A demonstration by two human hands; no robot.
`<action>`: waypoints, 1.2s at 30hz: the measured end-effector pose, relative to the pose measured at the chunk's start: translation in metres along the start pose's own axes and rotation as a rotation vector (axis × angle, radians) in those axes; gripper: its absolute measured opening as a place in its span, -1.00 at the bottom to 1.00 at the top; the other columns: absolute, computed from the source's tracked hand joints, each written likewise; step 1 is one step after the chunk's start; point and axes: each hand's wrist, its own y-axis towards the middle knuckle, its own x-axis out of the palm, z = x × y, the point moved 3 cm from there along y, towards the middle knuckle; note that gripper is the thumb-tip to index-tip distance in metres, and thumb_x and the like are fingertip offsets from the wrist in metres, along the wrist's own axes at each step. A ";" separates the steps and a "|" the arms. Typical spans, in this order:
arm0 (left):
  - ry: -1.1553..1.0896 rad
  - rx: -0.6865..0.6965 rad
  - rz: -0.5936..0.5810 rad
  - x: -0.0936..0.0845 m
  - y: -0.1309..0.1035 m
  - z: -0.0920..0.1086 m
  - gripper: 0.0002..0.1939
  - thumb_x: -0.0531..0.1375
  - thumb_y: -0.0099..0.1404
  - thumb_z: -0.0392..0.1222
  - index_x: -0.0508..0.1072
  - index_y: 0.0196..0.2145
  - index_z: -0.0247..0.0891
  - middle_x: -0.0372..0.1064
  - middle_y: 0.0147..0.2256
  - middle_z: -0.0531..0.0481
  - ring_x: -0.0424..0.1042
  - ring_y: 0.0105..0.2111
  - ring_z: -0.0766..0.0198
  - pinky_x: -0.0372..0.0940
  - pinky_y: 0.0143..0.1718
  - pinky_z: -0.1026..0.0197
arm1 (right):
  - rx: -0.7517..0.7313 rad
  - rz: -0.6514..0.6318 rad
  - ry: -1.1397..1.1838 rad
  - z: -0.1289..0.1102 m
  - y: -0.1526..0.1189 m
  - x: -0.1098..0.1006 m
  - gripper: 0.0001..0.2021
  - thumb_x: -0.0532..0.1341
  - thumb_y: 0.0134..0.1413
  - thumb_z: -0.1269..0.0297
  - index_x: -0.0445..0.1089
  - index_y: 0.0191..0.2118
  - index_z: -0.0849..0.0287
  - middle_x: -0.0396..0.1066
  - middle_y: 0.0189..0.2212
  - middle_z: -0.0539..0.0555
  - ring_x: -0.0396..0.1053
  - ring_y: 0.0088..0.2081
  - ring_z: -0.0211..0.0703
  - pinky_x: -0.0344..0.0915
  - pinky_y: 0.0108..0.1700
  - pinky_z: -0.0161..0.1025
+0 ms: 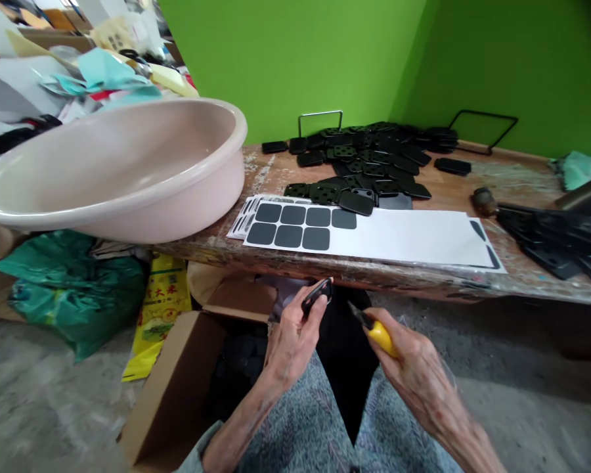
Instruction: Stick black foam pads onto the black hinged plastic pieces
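My left hand [295, 328] grips a small black plastic plate [317, 295] by its edges, tilted up in front of the bench edge. In my right hand [408, 355] is a utility knife [381, 336] with a yellow handle; its dark tip points toward the plate, a gap apart from it. On the bench lies a white sheet of dark grey rounded stickers [289, 236], its right part bare. Behind it spreads a heap of black plastic plates [374, 157], one of them resting on the sheet's upper edge.
A large pale pink basin [201, 177] overhangs the bench at left. Below stand a cardboard box [172, 387] with dark pieces inside, a green plastic bag [79, 289] and a yellow sack [160, 309]. More black parts [561, 243] lie at right. A green wall [315, 59] backs the bench.
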 end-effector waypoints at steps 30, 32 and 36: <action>-0.675 -0.447 -0.034 0.005 -0.002 -0.004 -0.64 0.21 0.24 -0.16 0.43 0.00 -0.23 0.47 -0.17 -0.12 0.45 -0.16 0.15 0.30 -0.08 0.12 | 0.418 -0.214 0.815 0.033 0.004 0.041 -0.58 0.17 0.09 -0.06 0.23 -0.10 0.17 0.00 -0.67 -0.21 -0.02 -0.68 -0.41 -0.08 -0.62 -0.40; -0.713 -0.439 -0.014 0.002 0.001 -0.004 -0.64 0.22 0.23 -0.17 0.43 -0.01 -0.23 0.48 -0.17 -0.10 0.45 -0.16 0.19 0.30 -0.11 0.17 | 0.462 -0.172 0.937 0.031 -0.004 0.049 -0.57 0.24 0.03 -0.03 0.21 -0.13 0.18 0.02 -0.64 -0.21 0.00 -0.68 -0.44 -0.08 -0.62 -0.41; -0.653 -0.326 0.032 -0.007 0.006 -0.006 -0.65 0.23 0.22 -0.17 0.45 -0.02 -0.24 0.49 -0.16 -0.08 0.44 -0.17 0.25 0.30 -0.13 0.25 | 0.462 -0.147 1.051 0.029 -0.007 0.046 -0.60 0.28 -0.01 0.00 0.22 -0.18 0.17 0.10 -0.60 -0.19 0.04 -0.68 -0.45 -0.06 -0.63 -0.42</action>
